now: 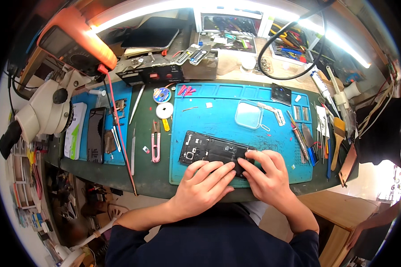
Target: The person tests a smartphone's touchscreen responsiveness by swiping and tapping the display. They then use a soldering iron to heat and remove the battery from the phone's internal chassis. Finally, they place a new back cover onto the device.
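Observation:
An opened smartphone [214,149] with its back cover off lies at a slant on a blue repair mat [200,122]. Its black inside faces up, with the camera lenses at the left end. My left hand [205,182] rests on its near edge, fingers stretched out side by side and tips on the black surface. At the phone's right end, my right hand [267,173] has its fingers bent and closed around the corner, tips against the phone. Anything small between those fingertips is hidden. Beyond the phone sits a clear plastic box [248,114].
Left of the mat lie pink-handled snippers [156,144], tweezers [133,151] and spools [164,110]. A microscope arm [44,107] and an orange multimeter [75,42] stand farther left. Right are a brush [338,133] and screwdrivers [300,142]. Another person's arm [374,222] shows at lower right.

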`<action>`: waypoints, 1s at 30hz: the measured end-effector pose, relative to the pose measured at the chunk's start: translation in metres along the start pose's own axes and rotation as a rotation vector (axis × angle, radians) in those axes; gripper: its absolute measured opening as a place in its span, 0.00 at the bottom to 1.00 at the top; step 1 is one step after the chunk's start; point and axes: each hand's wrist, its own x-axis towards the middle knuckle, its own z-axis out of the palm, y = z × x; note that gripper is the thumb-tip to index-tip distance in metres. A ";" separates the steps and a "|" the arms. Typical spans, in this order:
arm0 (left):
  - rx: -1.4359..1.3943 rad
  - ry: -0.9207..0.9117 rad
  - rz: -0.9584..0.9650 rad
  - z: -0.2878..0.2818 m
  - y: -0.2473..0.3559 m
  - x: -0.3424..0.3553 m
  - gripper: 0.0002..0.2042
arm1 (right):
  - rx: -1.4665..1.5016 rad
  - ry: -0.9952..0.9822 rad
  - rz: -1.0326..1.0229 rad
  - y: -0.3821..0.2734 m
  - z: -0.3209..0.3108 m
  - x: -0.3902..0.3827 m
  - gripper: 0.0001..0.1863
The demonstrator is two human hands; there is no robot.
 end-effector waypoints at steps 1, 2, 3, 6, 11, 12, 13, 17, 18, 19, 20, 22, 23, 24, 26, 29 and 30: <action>-0.035 0.029 0.021 -0.002 -0.002 -0.003 0.20 | 0.008 -0.014 -0.003 0.000 -0.001 0.001 0.22; -0.073 0.057 0.042 -0.004 -0.003 -0.007 0.19 | 0.016 -0.029 -0.004 -0.001 -0.005 0.002 0.21; -0.111 0.085 0.065 -0.006 -0.005 -0.011 0.18 | 0.024 -0.045 -0.003 -0.002 -0.007 0.002 0.21; -0.058 0.105 -0.012 -0.024 0.000 -0.018 0.19 | 0.045 -0.042 -0.009 -0.001 -0.007 0.001 0.22; 0.058 -0.061 -0.089 -0.020 0.001 -0.012 0.27 | -0.006 -0.055 -0.042 -0.002 -0.005 0.002 0.22; 0.036 -0.110 -0.104 -0.016 0.001 -0.013 0.27 | -0.021 -0.054 -0.033 -0.001 -0.006 0.002 0.22; 0.050 -0.106 -0.094 -0.015 0.001 -0.012 0.27 | -0.036 -0.053 -0.024 -0.001 -0.006 0.002 0.22; 0.047 -0.058 -0.050 -0.012 0.001 -0.003 0.27 | -0.059 -0.042 -0.005 0.006 -0.014 -0.004 0.26; 0.029 -0.039 -0.038 -0.012 0.000 -0.002 0.27 | -0.038 -0.042 0.005 0.005 -0.016 -0.004 0.27; 0.035 -0.020 -0.050 -0.014 0.000 0.001 0.27 | -0.016 -0.042 0.017 0.005 -0.018 -0.004 0.28; 0.035 -0.024 -0.052 -0.014 -0.001 0.006 0.27 | 0.009 -0.029 0.018 0.005 -0.022 -0.004 0.31; 0.031 -0.048 -0.046 -0.010 0.000 0.013 0.29 | -0.059 0.045 0.089 0.016 -0.032 -0.012 0.31; 0.024 -0.073 -0.028 -0.008 0.003 0.017 0.29 | -0.084 0.087 0.122 0.022 -0.035 -0.014 0.31; 0.018 -0.098 -0.009 -0.006 0.007 0.021 0.29 | -0.131 0.156 0.175 0.032 -0.043 -0.015 0.30; 0.017 -0.146 0.013 -0.002 0.012 0.024 0.30 | -0.284 0.218 0.334 0.048 -0.055 -0.024 0.25; -0.016 -0.135 0.004 0.006 0.009 0.019 0.31 | -0.328 0.211 0.461 0.061 -0.061 -0.037 0.15; -0.027 -0.120 0.005 0.007 0.008 0.019 0.29 | -0.318 0.166 0.474 0.063 -0.061 -0.042 0.14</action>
